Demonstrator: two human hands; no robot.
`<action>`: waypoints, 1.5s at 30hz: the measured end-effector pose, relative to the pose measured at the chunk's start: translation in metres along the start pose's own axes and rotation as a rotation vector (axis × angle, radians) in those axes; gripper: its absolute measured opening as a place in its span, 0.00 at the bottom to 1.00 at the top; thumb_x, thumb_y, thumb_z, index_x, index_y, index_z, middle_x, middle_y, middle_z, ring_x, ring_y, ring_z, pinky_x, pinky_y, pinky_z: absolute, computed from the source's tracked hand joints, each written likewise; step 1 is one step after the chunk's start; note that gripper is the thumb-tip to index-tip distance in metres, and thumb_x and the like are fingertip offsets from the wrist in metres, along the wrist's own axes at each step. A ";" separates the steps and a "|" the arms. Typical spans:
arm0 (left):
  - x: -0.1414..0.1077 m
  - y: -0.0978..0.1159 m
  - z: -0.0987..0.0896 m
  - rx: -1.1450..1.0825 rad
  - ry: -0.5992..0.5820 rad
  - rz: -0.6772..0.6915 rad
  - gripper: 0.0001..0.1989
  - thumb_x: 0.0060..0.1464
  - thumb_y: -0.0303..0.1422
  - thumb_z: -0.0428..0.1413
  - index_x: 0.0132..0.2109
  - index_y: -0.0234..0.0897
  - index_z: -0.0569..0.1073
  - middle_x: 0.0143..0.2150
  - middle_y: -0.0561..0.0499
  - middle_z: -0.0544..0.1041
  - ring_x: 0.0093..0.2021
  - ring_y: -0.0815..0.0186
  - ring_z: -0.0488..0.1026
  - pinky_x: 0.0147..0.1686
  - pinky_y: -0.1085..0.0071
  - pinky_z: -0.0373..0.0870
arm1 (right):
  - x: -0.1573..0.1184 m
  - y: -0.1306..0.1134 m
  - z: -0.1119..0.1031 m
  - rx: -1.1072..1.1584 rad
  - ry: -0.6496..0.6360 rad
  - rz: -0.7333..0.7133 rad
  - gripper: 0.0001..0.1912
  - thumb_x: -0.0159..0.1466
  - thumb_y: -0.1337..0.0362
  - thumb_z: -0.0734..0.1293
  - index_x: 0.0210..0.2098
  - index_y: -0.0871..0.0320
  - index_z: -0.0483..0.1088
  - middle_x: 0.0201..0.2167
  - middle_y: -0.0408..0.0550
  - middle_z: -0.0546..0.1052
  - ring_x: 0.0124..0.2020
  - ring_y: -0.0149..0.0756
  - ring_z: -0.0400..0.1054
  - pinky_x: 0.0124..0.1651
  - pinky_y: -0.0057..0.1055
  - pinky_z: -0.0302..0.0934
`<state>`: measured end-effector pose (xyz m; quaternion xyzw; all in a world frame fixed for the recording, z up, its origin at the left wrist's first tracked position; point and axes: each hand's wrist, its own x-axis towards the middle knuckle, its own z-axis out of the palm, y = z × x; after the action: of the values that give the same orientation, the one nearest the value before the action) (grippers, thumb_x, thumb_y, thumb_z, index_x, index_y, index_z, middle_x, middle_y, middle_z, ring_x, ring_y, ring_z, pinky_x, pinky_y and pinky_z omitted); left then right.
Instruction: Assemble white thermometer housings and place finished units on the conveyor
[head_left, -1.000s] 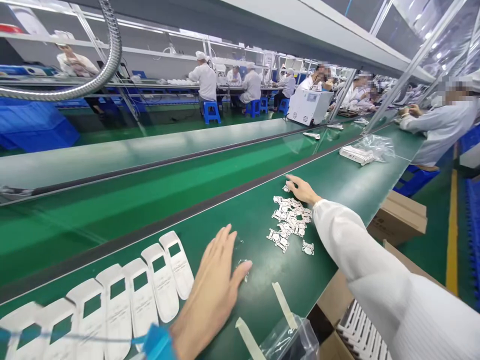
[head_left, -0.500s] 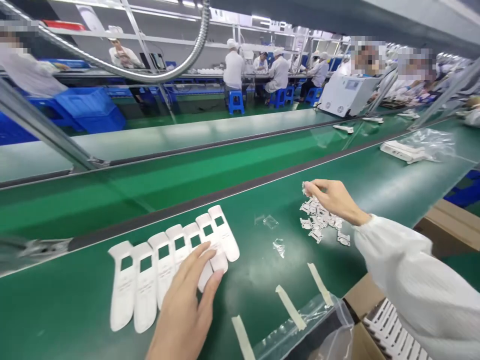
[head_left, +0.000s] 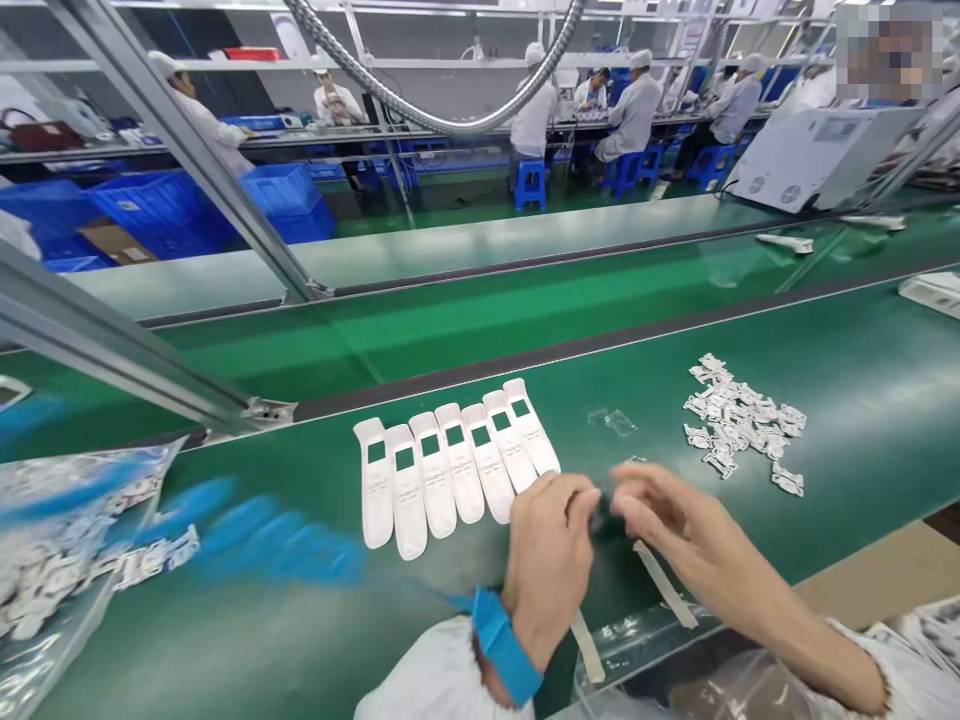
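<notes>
My left hand (head_left: 551,540), a blue strap (head_left: 504,645) round its wrist, is closed with thumb and index finger pinched just right of a row of long white plastic casings (head_left: 431,475). Each casing has a square window near its top. Facing it, my right hand (head_left: 686,530) is closed too, fingertips curled together. Between the two sets of fingertips is a small, dark, blurred spot; what they hold is not clear. A pile of small white plastic parts (head_left: 742,415) lies beyond my right hand.
Clear plastic scraps (head_left: 619,422) lie behind my hands. Tape strips (head_left: 664,585) hold a plastic bag (head_left: 630,640) at the front edge. A blurred blue coiled cord (head_left: 285,540) crosses the left side, near a bag of white parts (head_left: 67,550). A metal post (head_left: 187,150) rises at left.
My right hand has left the pile of small parts and my left hand has come off the casings. Both are now close together in front. The view has turned left.
</notes>
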<state>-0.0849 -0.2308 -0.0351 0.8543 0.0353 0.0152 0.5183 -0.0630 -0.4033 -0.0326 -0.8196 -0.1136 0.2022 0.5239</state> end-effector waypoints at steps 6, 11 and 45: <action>0.037 0.015 0.020 -0.314 -0.128 -0.059 0.11 0.62 0.33 0.51 0.42 0.34 0.77 0.33 0.49 0.79 0.34 0.67 0.75 0.37 0.70 0.74 | 0.027 0.016 -0.012 -0.127 0.385 -0.020 0.18 0.64 0.44 0.64 0.37 0.51 0.75 0.25 0.45 0.75 0.25 0.38 0.68 0.30 0.35 0.63; 0.032 -0.004 -0.003 0.172 0.061 0.028 0.19 0.63 0.32 0.50 0.60 0.39 0.70 0.60 0.48 0.72 0.61 0.57 0.68 0.65 0.53 0.64 | 0.056 0.052 -0.026 -0.553 0.567 -0.268 0.20 0.67 0.46 0.61 0.34 0.52 0.77 0.37 0.51 0.77 0.38 0.45 0.70 0.44 0.44 0.63; -0.005 -0.080 -0.087 0.986 0.125 0.297 0.27 0.66 0.46 0.43 0.69 0.46 0.58 0.75 0.50 0.46 0.75 0.52 0.38 0.70 0.44 0.45 | 0.075 0.004 0.048 -0.675 0.354 -0.527 0.17 0.69 0.58 0.61 0.55 0.53 0.70 0.60 0.52 0.68 0.58 0.49 0.64 0.57 0.50 0.63</action>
<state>-0.0986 -0.1175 -0.0661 0.9903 -0.0524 0.1213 0.0433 -0.0183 -0.3361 -0.0700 -0.9094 -0.2862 -0.1290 0.2728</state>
